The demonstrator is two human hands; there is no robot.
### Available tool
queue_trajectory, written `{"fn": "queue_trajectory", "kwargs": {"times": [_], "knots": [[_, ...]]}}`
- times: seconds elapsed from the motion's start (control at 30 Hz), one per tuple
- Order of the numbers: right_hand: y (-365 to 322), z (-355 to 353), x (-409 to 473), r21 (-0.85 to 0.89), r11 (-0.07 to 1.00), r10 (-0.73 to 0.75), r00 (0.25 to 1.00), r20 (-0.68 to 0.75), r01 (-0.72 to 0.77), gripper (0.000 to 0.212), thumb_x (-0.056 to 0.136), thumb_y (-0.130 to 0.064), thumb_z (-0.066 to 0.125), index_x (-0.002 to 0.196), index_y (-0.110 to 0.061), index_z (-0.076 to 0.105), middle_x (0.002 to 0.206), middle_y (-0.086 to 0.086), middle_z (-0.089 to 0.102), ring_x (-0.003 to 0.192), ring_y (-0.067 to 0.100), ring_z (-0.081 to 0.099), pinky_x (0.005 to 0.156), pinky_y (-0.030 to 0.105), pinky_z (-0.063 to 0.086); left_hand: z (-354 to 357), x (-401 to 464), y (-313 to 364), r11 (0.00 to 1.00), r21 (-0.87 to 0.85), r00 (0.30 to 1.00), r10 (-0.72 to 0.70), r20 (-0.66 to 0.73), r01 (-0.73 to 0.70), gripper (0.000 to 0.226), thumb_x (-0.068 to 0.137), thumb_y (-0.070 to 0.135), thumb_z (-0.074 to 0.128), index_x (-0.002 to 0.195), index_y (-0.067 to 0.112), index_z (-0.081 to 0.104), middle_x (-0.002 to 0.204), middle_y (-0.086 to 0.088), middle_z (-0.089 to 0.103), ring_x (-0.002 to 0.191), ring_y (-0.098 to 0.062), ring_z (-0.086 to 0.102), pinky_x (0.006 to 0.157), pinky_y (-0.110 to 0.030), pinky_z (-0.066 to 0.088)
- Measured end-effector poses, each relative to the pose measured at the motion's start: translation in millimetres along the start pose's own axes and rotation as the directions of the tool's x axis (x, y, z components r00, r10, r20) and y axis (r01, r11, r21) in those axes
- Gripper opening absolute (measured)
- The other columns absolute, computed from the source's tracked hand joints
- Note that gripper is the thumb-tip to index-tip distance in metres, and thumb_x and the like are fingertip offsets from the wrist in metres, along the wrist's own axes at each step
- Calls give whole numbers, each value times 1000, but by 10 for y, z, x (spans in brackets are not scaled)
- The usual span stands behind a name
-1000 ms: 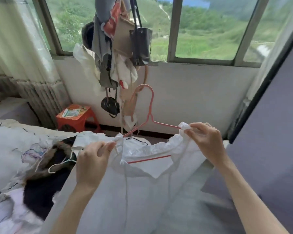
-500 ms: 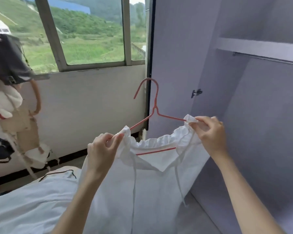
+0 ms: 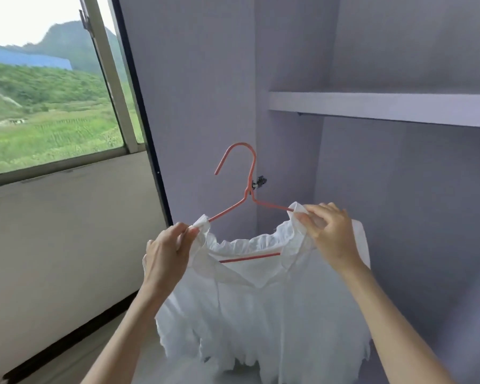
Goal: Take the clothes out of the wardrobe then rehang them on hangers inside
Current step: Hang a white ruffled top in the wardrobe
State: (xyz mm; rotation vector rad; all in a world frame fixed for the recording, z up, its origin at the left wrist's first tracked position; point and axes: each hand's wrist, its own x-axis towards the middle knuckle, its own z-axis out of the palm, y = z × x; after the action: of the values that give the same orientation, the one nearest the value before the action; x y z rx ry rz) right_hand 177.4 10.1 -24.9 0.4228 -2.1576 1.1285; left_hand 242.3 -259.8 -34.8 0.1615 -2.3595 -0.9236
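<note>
Both my hands, left [image 3: 168,252] and right [image 3: 329,234], pinch the white garment [image 3: 261,309] on the hanger [image 3: 245,189], hook pointing up, below the wardrobe shelf [image 3: 383,106].

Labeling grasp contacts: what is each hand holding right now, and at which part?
Both hold the white garment draped on the red hanger. Left hand pinches its left shoulder end, right hand its right shoulder end.

A bedroom in a home: an open wardrobe [image 3: 399,189] with a shelf [image 3: 385,108] stands beside a window [image 3: 53,106] facing green hills.
</note>
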Motion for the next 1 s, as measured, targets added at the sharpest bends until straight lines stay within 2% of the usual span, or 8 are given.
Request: {"fn": "queue_trajectory", "kwargs": {"times": [0.07,0.17,0.27,0.47,0.6,0.7,0.87,1.0], "knots": [[150,-41,141,45,999,-6,1000,-17,7,46,83,-50,40,94,-19,72,77,-17,59,80,13,51,83,22,33,173,207,39,1000,-23,1000,1,-6,-1,33,94,32,50,63,26,43,54,10,37,64,-27,38,75,-44,43],[388,-95,320,2,1000,-14,997,-71,14,43,88,-38,39,105,-12,69,88,-9,56,91,9,48,86,13,35,448,551,103,998,-42,999,46,-9,-46,30,94,34,50,69,17,51,57,9,40,65,-23,38,74,-45,43],[687,-213,484,-93,995,43,997,-63,-49,33,88,-34,46,94,-12,70,87,-8,53,89,7,48,79,4,31,743,878,208,994,-38,995,102,18,-102,29,94,36,49,71,19,53,63,10,46,72,-24,44,76,-45,43],[1236,-320,740,-483,876,-40,997,-69,1,38,87,-41,41,68,-16,63,65,-6,60,64,24,55,63,28,19,1401,1403,308,998,-16,992,62,111,-61,24,93,45,47,80,31,61,83,9,59,84,-28,52,71,-36,38],[1438,-287,919,-475,874,49,990,-133,-107,40,86,-49,39,73,-18,61,69,-9,57,66,9,47,53,23,28,1756,1686,447,988,-61,985,145,89,-140,23,93,30,53,83,14,67,79,8,57,74,-17,44,72,-32,30],[1619,-178,1083,-511,846,59,979,-193,-151,25,90,-36,57,74,-18,62,69,-8,58,62,14,53,50,15,30,2037,2000,400,976,-118,976,194,99,-182,22,92,28,55,79,13,66,73,9,54,73,-19,49,70,-32,32],[1891,49,1381,-597,772,99,969,-227,-219,42,87,-50,38,72,-20,63,68,-8,59,58,18,57,48,28,38,2565,2642,176,962,-112,919,271,286,-249,51,82,57,38,85,17,69,82,-2,66,82,-26,59,77,-39,46],[2051,171,1569,-666,670,203,943,-263,-329,28,93,-35,53,78,-15,65,77,-1,65,67,26,62,53,28,35,2940,3028,138,928,-199,857,369,360,-316,24,91,27,54,105,14,68,105,-5,67,100,-26,61,88,-31,44]]}}
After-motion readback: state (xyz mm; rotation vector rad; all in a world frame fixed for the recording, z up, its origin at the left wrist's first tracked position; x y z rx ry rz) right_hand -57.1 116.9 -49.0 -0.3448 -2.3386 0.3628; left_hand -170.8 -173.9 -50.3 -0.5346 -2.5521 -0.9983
